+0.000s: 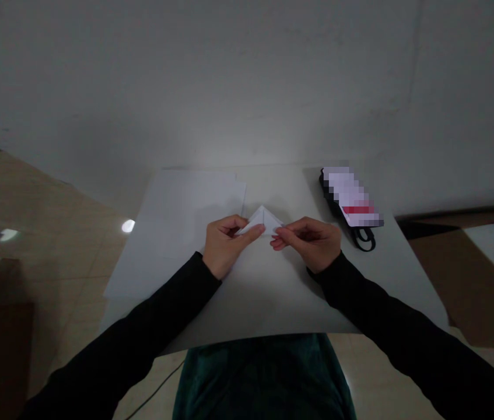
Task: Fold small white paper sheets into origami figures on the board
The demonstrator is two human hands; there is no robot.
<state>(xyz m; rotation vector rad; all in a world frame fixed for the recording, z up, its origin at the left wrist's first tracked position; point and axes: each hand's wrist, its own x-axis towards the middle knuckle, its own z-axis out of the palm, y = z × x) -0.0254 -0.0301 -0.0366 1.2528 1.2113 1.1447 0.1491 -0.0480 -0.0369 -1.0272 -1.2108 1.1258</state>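
Observation:
A small folded white paper (263,219), shaped like a triangle with its peak pointing away from me, is held between my two hands above the white table (268,309). My left hand (228,242) pinches its left side, the thumb lying across the front near the middle crease. At the right corner, the thumb and fingers of my right hand (310,240) grip the paper. Large white sheets (172,216) lie flat on the left part of the table, partly behind my left hand and forearm.
On the table's right side lies a black object with a strap loop (366,238), its blurred phone-like top (352,195) facing up. A wall (247,87) stands along the far edge. Brown cardboard (470,286) is at the right, and a dark cable (155,391) hangs below the front edge.

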